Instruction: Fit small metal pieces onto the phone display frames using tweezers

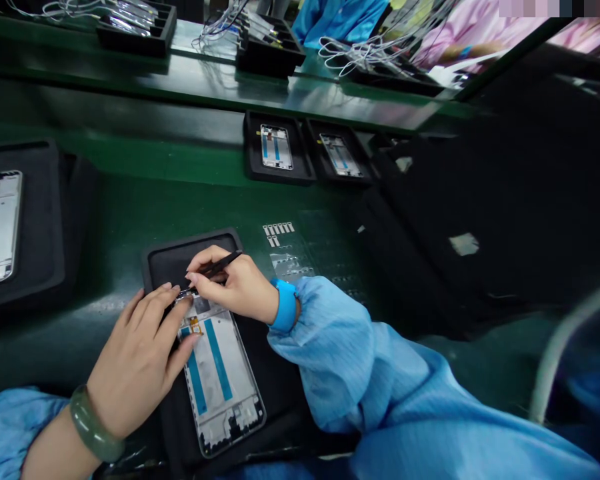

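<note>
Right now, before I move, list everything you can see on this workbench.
phone frame: 1, silver rim, white and blue back, on the near mat under the hands
black mat: 1, black, under that frame
tweezers: 1, black, in the right hand
other phone frames: 3, silver, white and blue, two in black trays beyond, one at far left
black trays: 2, black, side by side beyond the mat
small tabs: several, grey, on the bench right of the mat
cable bundles: several, white, on the upper shelf
green bench: 1, green, under everything
left hand: 1, bare, fingers on the frame, jade bangle on the wrist
right hand: 1, bare, blue wrist strap above it
</note>
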Tool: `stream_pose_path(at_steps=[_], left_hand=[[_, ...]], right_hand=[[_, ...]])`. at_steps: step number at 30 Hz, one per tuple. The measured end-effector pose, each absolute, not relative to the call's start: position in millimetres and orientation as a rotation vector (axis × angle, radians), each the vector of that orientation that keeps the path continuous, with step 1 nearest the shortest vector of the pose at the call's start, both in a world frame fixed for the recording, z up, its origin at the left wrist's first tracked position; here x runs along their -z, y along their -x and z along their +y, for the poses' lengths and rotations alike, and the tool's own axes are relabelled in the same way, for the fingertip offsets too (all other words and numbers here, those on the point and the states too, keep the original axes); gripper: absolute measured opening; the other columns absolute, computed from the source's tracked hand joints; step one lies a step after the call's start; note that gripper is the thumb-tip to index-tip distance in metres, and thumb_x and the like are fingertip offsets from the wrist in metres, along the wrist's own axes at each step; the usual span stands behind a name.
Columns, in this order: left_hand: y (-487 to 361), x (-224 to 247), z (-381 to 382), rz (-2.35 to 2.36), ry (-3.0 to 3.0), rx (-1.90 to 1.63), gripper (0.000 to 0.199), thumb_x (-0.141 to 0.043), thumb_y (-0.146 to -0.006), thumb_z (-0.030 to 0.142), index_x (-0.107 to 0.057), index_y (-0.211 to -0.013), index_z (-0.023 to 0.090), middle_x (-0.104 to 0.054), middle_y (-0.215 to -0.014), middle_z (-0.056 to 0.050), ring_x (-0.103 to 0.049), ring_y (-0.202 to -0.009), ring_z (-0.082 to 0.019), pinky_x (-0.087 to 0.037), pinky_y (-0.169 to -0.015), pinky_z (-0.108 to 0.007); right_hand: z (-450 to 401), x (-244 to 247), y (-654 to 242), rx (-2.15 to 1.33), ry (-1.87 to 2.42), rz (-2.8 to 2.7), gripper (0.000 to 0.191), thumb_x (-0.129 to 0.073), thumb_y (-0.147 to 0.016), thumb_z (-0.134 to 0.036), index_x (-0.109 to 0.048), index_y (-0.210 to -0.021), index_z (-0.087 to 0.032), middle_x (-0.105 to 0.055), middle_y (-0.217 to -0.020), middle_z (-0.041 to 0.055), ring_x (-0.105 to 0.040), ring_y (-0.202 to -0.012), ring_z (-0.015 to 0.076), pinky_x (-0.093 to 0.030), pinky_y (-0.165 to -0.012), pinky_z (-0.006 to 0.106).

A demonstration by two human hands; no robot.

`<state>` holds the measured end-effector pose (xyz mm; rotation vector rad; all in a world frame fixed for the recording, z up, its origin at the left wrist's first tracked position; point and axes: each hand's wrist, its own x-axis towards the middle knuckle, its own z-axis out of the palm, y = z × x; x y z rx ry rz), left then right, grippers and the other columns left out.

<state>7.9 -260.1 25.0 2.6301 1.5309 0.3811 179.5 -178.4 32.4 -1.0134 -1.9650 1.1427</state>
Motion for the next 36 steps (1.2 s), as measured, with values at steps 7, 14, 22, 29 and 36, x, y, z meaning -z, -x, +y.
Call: stream_pose_path(at_steps=[7,14,22,29,36], left_hand=[[-7.2,-23.8,-259.9,1.517,-2.638,-0.390,0.040,-0.043,-0.087,0.038,-0.049,-0.119,0.013,-0.051,-0.119,-0.015,-0.046,-0.115,-0.028,-0.039,-0.097,-0.049],[-7.6,-24.3,-259.7,1.519,-2.627,-0.383,0.041,-0.043,-0.087,0.038,-0.048,-0.120,0.015,-0.052,-0.119,-0.014,-0.046,-0.115,-0.029,-0.039,-0.097,-0.049],[-7.5,-23.5,-259.3,1.523,-2.618,-0.377,0.044,-0.043,-0.087,0.039,-0.046,-0.123,0.014,-0.051,-0.120,-0.015,-0.046,-0.116,-0.029,-0.038,-0.098,-0.049],[-8.1,-23.2,-260.1,1.516,-2.629,-0.394,0.043,-0.042,-0.087,0.040,-0.046,-0.122,0.015,-0.051,-0.121,-0.014,-0.045,-0.116,-0.028,-0.038,-0.098,-0.049],[-6.6,-23.4,-261.0,1.518,-2.631,-0.392,0.042,-0.043,-0.087,0.038,-0.047,-0.121,0.014,-0.051,-0.120,-0.015,-0.046,-0.115,-0.029,-0.038,-0.097,-0.049]], right_hand=[[-179.0,-34.0,-178.9,-1.112,1.007,-1.990,0.010,-0.054,-0.079,-0.021,-0.057,-0.087,-0.016,-0.062,-0.085,0.0016,-0.060,-0.074,0.0100,-0.050,-0.069,0.022],[-180.9,-33.6,-177.8,-1.112,1.010,-1.996,0.012,-0.053,-0.081,-0.023,-0.058,-0.090,-0.017,-0.063,-0.088,0.0020,-0.061,-0.078,0.0099,-0.051,-0.070,0.021],[-182.6,-32.5,-176.2,-1.060,0.965,-2.027,0.014,-0.053,-0.082,-0.026,-0.058,-0.093,-0.018,-0.064,-0.090,0.0020,-0.062,-0.080,0.0101,-0.051,-0.074,0.021],[-181.0,-33.8,-179.0,-1.059,0.994,-1.991,0.014,-0.052,-0.081,-0.024,-0.057,-0.091,-0.016,-0.063,-0.084,0.0014,-0.062,-0.075,0.0097,-0.051,-0.069,0.020],[-176.8,-35.6,-179.2,-1.038,0.962,-2.056,0.014,-0.051,-0.080,-0.021,-0.058,-0.092,-0.017,-0.063,-0.084,0.0010,-0.061,-0.074,0.0095,-0.049,-0.067,0.019]])
